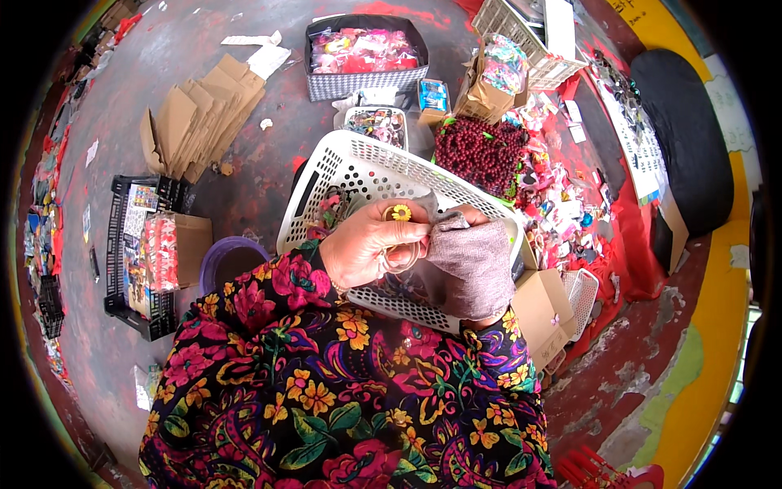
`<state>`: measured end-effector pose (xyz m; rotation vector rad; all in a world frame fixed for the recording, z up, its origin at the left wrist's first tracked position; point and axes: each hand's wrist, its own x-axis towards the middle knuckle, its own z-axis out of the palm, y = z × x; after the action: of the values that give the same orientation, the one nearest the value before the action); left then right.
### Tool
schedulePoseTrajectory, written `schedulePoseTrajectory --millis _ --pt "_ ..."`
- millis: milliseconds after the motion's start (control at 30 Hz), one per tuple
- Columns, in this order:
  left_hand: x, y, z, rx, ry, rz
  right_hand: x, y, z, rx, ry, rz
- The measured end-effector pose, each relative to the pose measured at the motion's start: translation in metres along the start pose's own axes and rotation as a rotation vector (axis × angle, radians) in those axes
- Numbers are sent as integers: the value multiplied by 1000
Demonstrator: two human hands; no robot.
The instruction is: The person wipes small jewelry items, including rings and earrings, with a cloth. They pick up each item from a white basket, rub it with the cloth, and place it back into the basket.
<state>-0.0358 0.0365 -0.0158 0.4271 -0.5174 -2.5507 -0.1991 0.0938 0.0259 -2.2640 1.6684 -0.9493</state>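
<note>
My left hand [371, 244] is bare and pinches a small yellow flower ornament [399, 213] with a dark centre, held above a white perforated plastic basket [358, 163]. A thin elastic loop seems to hang from the same fingers. My right hand [472, 261] wears a grey knitted glove and meets the left hand's fingertips at the ornament; what it grips itself is hidden. Both forearms are in floral sleeves. The basket rests on my lap and holds several small colourful pieces.
A pile of dark red beads [481, 151] lies beyond the basket. A grey bin of pink packets [362, 53], flattened cardboard [195, 122], a black crate [134, 253], a purple bucket [224, 261] and a small cardboard box [546, 310] surround me on the floor.
</note>
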Motion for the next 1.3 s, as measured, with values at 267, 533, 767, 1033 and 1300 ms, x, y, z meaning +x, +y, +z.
schedulePoseTrajectory --millis 267,533,767,1033,1300 --pt "0 4 8 97 51 -31 9 -4 -2 -361 -270 36" --pt "8 2 7 31 22 76 -17 36 27 -387 -37 146" --pt "-14 36 7 -194 91 205 22 -10 2 -713 -360 -60" --pt "-31 109 -31 -382 119 592 -20 15 16 852 -437 503" --pt "5 92 -199 -487 558 493 -40 18 10 529 -350 475"
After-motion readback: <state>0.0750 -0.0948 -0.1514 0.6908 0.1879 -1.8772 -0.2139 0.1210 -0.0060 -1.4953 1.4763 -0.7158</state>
